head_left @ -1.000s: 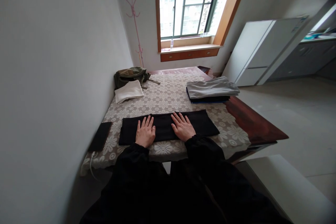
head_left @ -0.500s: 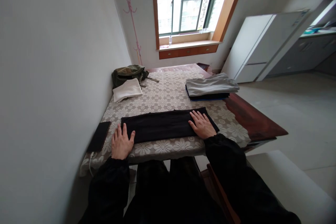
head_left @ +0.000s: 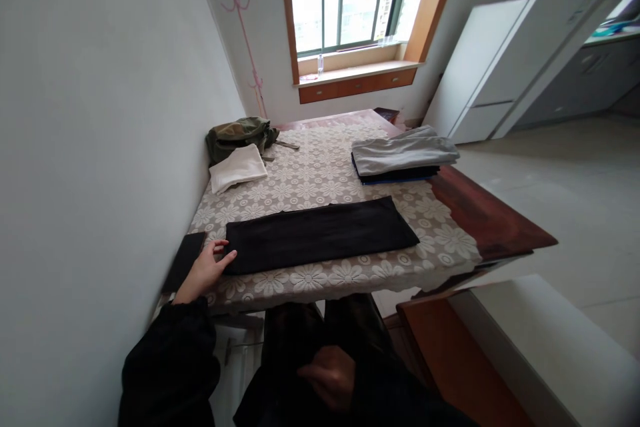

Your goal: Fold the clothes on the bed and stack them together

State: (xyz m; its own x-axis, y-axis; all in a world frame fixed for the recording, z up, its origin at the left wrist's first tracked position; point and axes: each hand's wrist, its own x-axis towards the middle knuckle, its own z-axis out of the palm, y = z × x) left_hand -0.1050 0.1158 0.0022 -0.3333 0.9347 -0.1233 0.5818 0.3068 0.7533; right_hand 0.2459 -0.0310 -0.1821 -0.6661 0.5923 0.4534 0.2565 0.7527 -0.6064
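A black garment (head_left: pixel 320 232), folded into a long flat strip, lies across the front of the table. At its left end is my left hand (head_left: pixel 207 267), with the thumb over the garment's edge and a gap between thumb and fingers. My right hand (head_left: pixel 330 373) is low in front of my body, over my dark clothes and away from the garment. Shadow and blur obscure its fingers, so I cannot tell how they are held.
A flowered lace cloth (head_left: pixel 310 173) covers much of the table. Grey folded clothes (head_left: pixel 400 152) top a stack at the back right. White folded cloth (head_left: pixel 239 168) lies by a green backpack (head_left: pixel 235 137). A dark flat device (head_left: pixel 184 259) sits by the left wall.
My right hand has left the garment's right end and come back towards my body. My left hand has shifted left, from lying on the garment to its left edge.
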